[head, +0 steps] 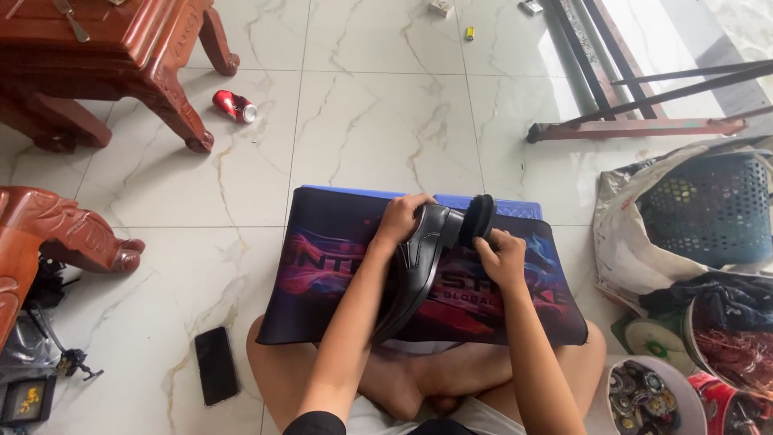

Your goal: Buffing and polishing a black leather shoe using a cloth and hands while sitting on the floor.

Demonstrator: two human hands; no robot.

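I sit cross-legged on the floor with a dark printed mat (322, 274) across my lap. A black leather shoe (417, 266) lies on the mat, toe toward me. My left hand (399, 219) grips the shoe at its heel end. My right hand (501, 258) holds a round black brush (477, 219) whose bristles press against the shoe's heel.
A black phone (216, 364) lies on the marble tiles at my left knee. A red can (234, 105) lies near carved wooden furniture (121, 56). At right are a blue basket (708, 209) in a sack, bowls of small parts (644, 395), and a metal frame (636, 125).
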